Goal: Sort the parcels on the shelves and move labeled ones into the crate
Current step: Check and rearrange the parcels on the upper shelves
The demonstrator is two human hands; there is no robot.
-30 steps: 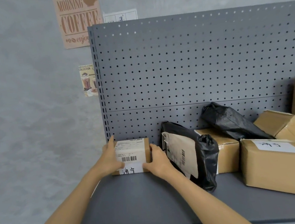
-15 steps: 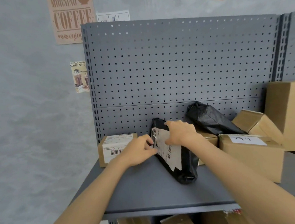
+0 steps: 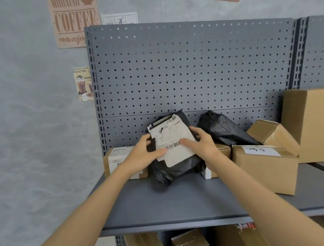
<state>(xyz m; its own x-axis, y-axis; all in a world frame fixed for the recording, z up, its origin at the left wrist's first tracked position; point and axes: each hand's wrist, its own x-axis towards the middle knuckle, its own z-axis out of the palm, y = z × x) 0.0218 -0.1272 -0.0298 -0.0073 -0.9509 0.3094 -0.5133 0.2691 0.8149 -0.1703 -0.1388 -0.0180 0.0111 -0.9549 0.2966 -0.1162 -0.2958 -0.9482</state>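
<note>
place: parcel storeroom | evidence: grey pegboard shelf [image 3: 163, 206] carrying cardboard parcels [image 3: 265, 171] | above shelf: coffee poster [image 3: 74, 19] on wall

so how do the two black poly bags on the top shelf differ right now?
The front black bag carries a large white shipping label with barcodes facing the camera; the rear black bag shows no label from here. The front one is gripped by the left hand and right hand; the rear one is untouched, lying tilted across the cardboard boxes. Both are crinkled, glossy black plastic.
</note>
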